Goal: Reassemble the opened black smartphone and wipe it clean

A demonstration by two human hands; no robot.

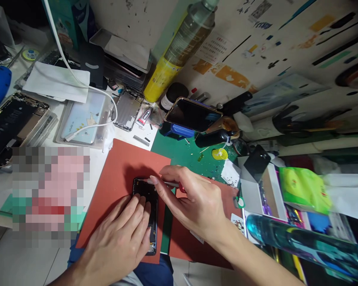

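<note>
Take the black phone (pixel 154 222) as the clock centre. It lies on the red mat (pixel 121 159) on the counter (pixel 97 163), its long axis running roughly from twelve to six o'clock. Internal parts are exposed near its six o'clock end.

Left hand (pixel 123 228): enters from seven o'clock and lies across the phone, fingers side by side on the face. The underside of this grip is hidden; whether it clamps the phone's edge cannot be told.

Right hand (pixel 193 194): positioned at two o'clock. Its grip is narrow, with a slim tool (pixel 171 184) held between thumb and fingers. The tool has a red part at the palm side and points toward nine o'clock, across the phone's twelve o'clock end. Contact between tip and phone cannot be confirmed.

Surrounding items: a dark-screened phone (pixel 193 115) leans on a blue stand (pixel 181 130) at one o'clock. A vivo-marked phone (pixel 82 115) lies at eleven o'clock. A teal bottle (pixel 304 242) lies at three o'clock, just beside the green packet (pixel 304 188).
</note>
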